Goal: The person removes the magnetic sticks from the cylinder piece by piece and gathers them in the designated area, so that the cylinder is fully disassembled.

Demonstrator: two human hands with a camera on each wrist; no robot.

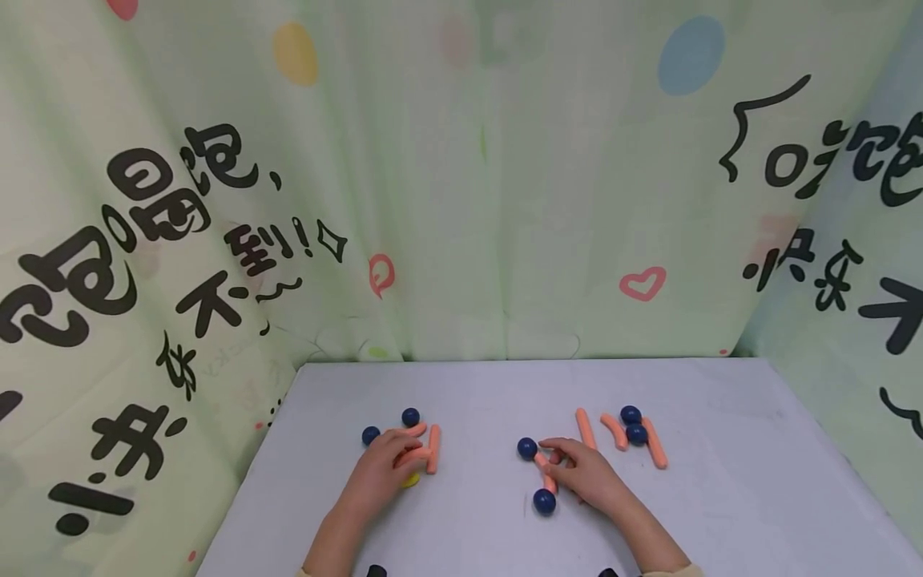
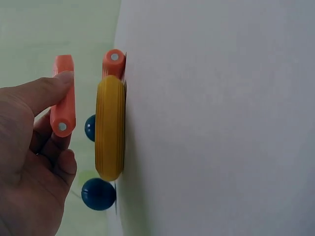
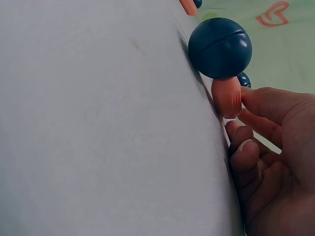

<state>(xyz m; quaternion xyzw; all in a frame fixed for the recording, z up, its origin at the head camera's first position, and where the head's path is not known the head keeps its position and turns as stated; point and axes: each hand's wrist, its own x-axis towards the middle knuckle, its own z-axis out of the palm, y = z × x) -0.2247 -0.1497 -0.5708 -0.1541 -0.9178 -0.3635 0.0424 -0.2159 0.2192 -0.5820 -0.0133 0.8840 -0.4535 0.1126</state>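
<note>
My left hand pinches an orange magnetic stick, thumb across its side; a silvery dot shows on its end. Right beside it in the left wrist view stand a yellow ridged piece, another orange stick and a dark blue ball. On the right, fingers of my right hand pinch an orange stick. One blue ball sits at its near end and a second blue ball at its far end. The stick's middle is partly covered by the fingers.
Beyond my right hand lie a straight orange stick, a curved one, two touching blue balls and another stick. Past my left hand are two blue balls and a curved orange piece. A printed curtain borders the white table.
</note>
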